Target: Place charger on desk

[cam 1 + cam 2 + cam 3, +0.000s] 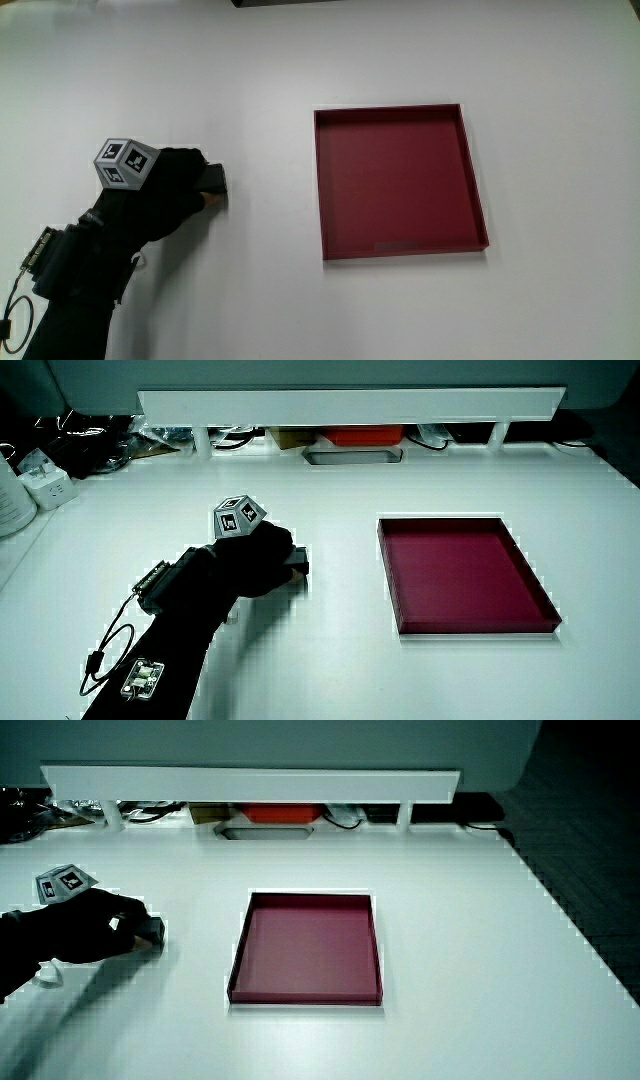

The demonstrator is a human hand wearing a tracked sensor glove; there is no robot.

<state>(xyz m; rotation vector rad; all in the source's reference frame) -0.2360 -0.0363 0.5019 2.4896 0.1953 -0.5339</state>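
The small dark, block-shaped charger (214, 180) sits low on the white counter (260, 300), partly covered by the black-gloved hand (165, 185) whose curled fingers close around it, well apart from the shallow square red tray (478, 190).

White table (300, 320) fills main view, surface plain, evenly lit, no hard shadows. In both side views low white partition (350, 404) runs along table edge farthest from person, standing on short legs w/ gap beneath. Clutter in gap: tangled cables (150, 432), orange-red item (362, 435), grey tray-like piece (353, 456). White power adapter (47, 488) at table corner nr partition. Dark floor (590, 830) past table edge in a side view.
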